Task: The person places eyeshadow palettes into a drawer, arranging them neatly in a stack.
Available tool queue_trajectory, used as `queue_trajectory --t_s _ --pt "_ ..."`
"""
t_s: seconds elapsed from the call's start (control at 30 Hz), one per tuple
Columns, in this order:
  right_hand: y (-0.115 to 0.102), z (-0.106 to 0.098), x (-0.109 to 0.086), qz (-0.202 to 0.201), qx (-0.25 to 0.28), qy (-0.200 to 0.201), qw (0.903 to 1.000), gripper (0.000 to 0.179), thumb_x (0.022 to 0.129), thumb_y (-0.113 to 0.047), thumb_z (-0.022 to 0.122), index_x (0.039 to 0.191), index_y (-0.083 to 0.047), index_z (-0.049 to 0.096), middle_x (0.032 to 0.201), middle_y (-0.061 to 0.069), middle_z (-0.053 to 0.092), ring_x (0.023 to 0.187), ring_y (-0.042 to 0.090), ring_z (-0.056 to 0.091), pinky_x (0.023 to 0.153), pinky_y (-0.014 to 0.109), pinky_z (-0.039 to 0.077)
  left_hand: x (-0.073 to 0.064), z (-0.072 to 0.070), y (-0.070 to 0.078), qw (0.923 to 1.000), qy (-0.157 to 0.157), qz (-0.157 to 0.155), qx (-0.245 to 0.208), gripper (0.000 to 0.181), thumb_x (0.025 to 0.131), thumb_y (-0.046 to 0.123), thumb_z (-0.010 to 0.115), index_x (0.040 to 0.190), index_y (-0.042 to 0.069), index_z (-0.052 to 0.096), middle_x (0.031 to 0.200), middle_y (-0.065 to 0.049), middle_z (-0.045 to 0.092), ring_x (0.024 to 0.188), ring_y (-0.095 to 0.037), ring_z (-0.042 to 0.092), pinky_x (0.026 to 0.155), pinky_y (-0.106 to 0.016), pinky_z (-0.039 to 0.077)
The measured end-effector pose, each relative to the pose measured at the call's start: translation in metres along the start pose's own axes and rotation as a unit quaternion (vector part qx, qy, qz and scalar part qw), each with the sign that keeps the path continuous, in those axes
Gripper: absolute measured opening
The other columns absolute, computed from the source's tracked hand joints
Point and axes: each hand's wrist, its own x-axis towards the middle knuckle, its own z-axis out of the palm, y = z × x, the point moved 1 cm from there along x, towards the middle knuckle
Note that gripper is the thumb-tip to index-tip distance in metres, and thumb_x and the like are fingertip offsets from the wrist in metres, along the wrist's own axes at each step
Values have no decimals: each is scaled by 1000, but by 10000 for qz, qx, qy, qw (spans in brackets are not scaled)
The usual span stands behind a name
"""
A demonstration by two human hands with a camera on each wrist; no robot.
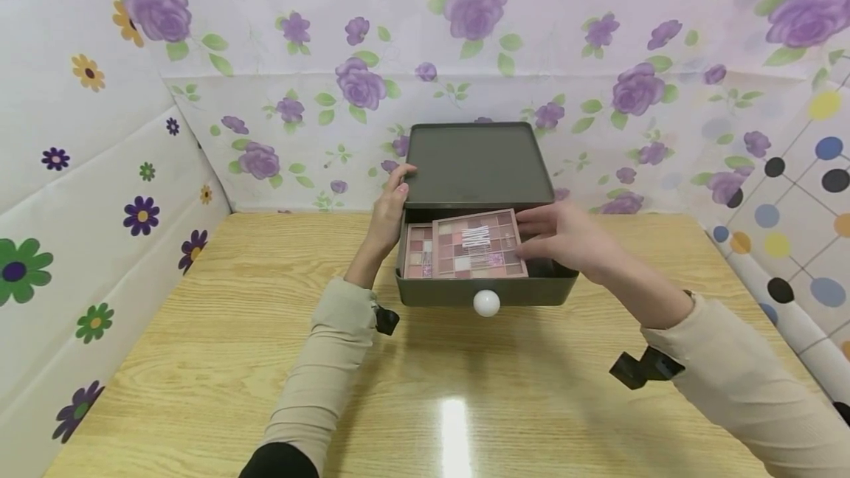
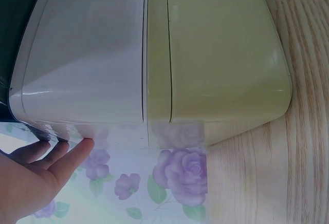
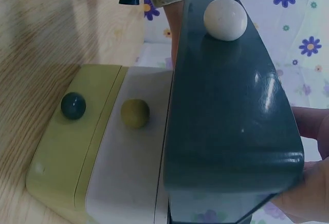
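Note:
A small chest with stacked drawers stands on the table, and its dark green top drawer (image 1: 441,292) is pulled out. In it lies an eyeshadow palette (image 1: 418,251) at the left. A second eyeshadow palette (image 1: 478,246), with white lettering, tilts over the first one. My right hand (image 1: 567,238) pinches this tilted palette by its right edge, thumb below and fingers above. On the chest's left side rests my left hand (image 1: 387,216), beside the green top (image 1: 478,164). The left wrist view shows its fingers (image 2: 72,160) fairly straight against the side.
Below the green drawer come a whitish drawer (image 3: 128,157) with a yellow-green knob (image 3: 135,113) and a yellow-green one (image 3: 56,152) with a dark knob (image 3: 73,106). A white knob (image 1: 487,303) juts from the green front. Behind the wooden table (image 1: 265,345) hangs a flowered sheet (image 1: 299,131).

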Motion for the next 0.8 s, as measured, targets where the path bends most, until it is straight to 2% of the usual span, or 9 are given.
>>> queue_trajectory --t_s 0.3,0.5,0.8 --pt "-3 12 5 170 550 -281 9979 62 79 -6 65 131 13 37 128 25 47 118 31 46 98 43 35 0 2 2 10000 44 24 12 51 89 36 29 130 8 40 141 -11 34 129 -23 30 103 -45 24" --pt "-3 20 8 137 812 -483 9954 60 80 -2 62 131 14 35 129 26 45 119 32 45 96 41 37 -1 2 4 10000 18 25 -7 51 90 35 29 131 7 39 142 -12 33 130 -23 28 104 -45 22" --pt "-7 25 10 32 799 -648 9947 59 81 -2 60 131 15 34 130 27 44 122 33 41 98 43 34 -1 2 4 10000 8 -17 -17 53 89 38 29 131 8 39 142 -11 33 131 -23 27 104 -44 22"
